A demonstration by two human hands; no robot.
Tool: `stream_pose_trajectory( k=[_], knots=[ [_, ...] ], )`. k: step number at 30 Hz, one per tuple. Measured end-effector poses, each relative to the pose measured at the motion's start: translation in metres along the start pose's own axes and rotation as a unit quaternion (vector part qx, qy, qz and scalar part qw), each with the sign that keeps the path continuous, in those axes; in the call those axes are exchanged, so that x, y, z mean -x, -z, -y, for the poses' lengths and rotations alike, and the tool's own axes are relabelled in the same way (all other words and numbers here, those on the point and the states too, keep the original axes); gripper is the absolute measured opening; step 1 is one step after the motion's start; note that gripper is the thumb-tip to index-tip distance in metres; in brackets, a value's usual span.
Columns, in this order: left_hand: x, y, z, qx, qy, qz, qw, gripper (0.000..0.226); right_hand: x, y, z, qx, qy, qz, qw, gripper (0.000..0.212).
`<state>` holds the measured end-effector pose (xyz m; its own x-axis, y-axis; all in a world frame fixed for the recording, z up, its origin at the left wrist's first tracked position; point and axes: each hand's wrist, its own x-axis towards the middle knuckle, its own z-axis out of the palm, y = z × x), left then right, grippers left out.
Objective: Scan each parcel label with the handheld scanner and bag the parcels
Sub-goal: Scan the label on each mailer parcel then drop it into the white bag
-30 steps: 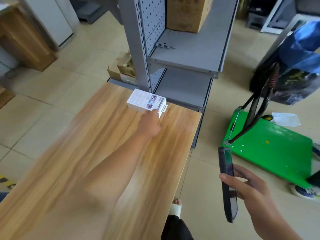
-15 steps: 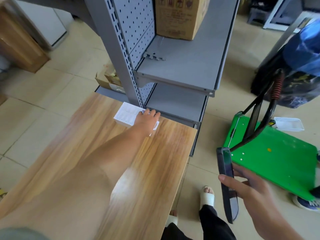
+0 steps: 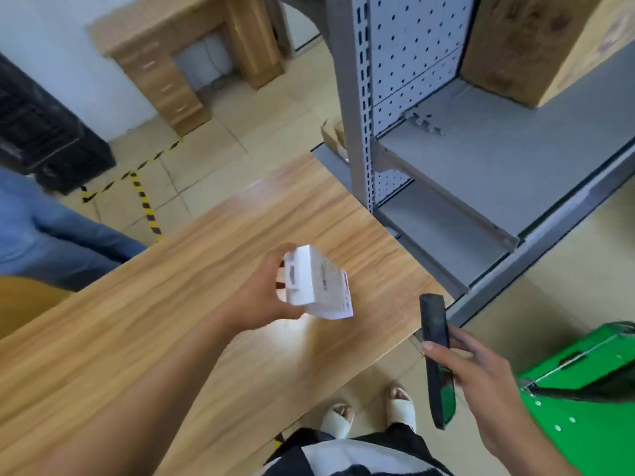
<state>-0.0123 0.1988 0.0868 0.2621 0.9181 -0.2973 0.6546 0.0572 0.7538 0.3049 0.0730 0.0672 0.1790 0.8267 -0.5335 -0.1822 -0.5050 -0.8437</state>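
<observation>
Two risks here. The left hand [image 3: 261, 297] curls around one end of the small white cardboard parcel [image 3: 316, 283], tilted above the light wooden table [image 3: 137, 338], so it may slip. The right hand [image 3: 481, 376] grips the dark flat handheld scanner [image 3: 434, 355] nearby, and a wrong angle may miss the label.

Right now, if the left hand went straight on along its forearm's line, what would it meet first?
Probably the grey shelf rack, near the foot of its post. The left hand, holding the white box, is above the wooden table, so the way looks free until there; depth is unclear.
</observation>
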Motion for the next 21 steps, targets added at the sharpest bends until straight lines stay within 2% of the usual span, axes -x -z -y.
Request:
stream_pose_trajectory(
  k=[4,7,9,11,13,16,21],
  knots=[
    [0.073,-0.019,0.047,0.043,0.113,-0.08,0.989,0.103,-0.029,-0.007,-0.001,0.042,-0.017,0.056,0.997,0.027],
    [0.117,-0.038,0.073,0.054,0.181,-0.153,0.97,0.104,-0.044,-0.015,-0.005,0.076,-0.034,0.1,0.992,0.049],
    [0.14,-0.053,0.088,0.053,0.208,-0.176,0.961,0.1,-0.051,-0.022,-0.005,0.097,-0.038,0.128,0.986,0.066],
    [0.157,-0.07,0.1,0.065,0.238,-0.197,0.949,0.102,-0.055,-0.03,-0.005,0.118,-0.035,0.153,0.981,0.074],
    [0.171,-0.088,0.109,0.091,0.257,-0.212,0.938,0.104,-0.054,-0.039,-0.006,0.137,-0.025,0.172,0.975,0.071],
    [0.187,-0.11,0.121,0.111,0.275,-0.227,0.928,0.104,-0.05,-0.05,-0.007,0.149,-0.02,0.19,0.97,0.05],
    [0.195,-0.126,0.138,0.062,0.329,-0.281,0.899,0.1,-0.031,-0.064,-0.008,0.169,-0.012,0.193,0.966,0.064]
  ],
)
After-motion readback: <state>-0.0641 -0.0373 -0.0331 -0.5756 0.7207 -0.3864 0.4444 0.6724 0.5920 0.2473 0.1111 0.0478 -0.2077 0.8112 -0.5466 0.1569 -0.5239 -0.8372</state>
